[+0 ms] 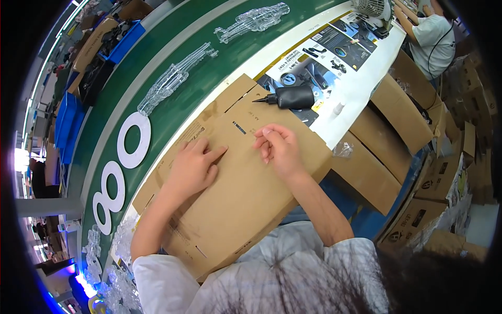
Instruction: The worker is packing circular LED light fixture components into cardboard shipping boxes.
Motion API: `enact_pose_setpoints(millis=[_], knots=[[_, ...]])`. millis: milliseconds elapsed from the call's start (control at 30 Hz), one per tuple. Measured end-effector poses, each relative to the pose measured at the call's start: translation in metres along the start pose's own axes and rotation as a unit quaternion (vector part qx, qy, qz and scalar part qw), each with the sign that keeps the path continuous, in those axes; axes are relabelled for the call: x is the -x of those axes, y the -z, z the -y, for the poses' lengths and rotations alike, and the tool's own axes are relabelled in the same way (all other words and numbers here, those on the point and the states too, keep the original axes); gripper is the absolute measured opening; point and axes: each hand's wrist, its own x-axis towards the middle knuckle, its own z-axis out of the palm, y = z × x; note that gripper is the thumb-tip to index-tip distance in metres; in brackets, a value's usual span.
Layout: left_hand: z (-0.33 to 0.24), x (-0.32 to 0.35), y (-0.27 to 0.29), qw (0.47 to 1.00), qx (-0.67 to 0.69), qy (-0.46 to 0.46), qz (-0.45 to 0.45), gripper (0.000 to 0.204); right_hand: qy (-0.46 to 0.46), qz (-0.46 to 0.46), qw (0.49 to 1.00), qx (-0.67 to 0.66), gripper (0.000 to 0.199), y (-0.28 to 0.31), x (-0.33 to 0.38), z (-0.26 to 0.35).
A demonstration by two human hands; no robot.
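A flat brown cardboard box [246, 183] lies in front of me, reaching from the worktable's edge toward my body. My left hand [194, 166] rests on it with thumb and index finger apart, the index tip touching the cardboard. To the right, my right hand [278, 148] is held just over the box, its fingers curled and thumb against the index finger. Anything pinched there is too small to make out. Beyond that hand, a black squeeze bottle [294, 98] with a thin pointed nozzle lies on its side, across the box's far edge and a printed sheet.
A green conveyor belt [204, 34] curves along the left, carrying white rings [134, 139] and clear plastic moulded parts [170, 81]. Printed sheets [345, 44] cover the white table [361, 78]. Open cartons [366, 162] stand at the right; another person [431, 42] works at the far right.
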Motion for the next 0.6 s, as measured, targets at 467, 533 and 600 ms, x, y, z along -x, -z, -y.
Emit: enact_pose_setpoints(millis=[467, 533, 600], knots=[[-0.014, -0.010, -0.016, 0.954, -0.286, -0.094, -0.007, 0.026, 0.009, 0.025, 0.999, 0.032, 0.021, 0.000, -0.001, -0.004], [-0.013, -0.013, -0.020, 0.942, -0.328, -0.053, 0.041, 0.041, 0.010, 0.033, 0.999, 0.029, 0.020, -0.001, 0.000, -0.002], [-0.010, -0.019, -0.017, 0.960, -0.277, -0.028, 0.018, 0.046, 0.008, 0.033, 0.999, 0.026, 0.020, 0.000, -0.001, -0.003]])
